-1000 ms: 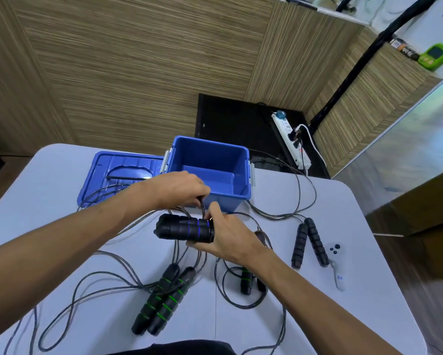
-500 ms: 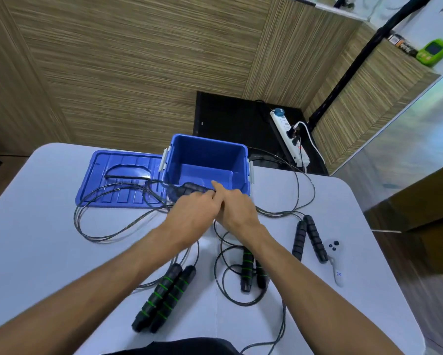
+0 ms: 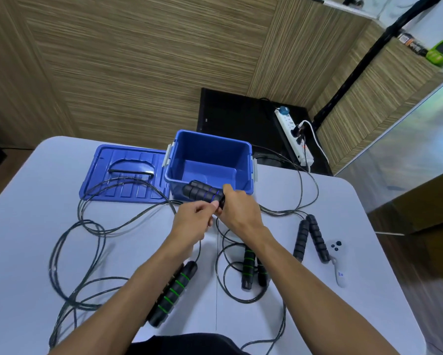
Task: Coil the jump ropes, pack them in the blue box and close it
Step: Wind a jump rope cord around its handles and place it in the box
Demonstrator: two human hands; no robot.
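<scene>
Handles (image 3: 202, 193): black foam, seemingly blue-ringed

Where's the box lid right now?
In the head view the blue lid lies flat on the table, at the far left, directly beside the open blue box, with rope cord looped across it.

Left forearm hides the green-striped handles' (image 3: 174, 293) lower side.

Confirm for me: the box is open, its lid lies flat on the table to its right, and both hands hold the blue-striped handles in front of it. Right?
Not quite. The head view shows the lid lying flat to the left of the box, not its right. The rest holds: the box is open, and the left hand and right hand hold the blue-striped handles in front of it.
</scene>
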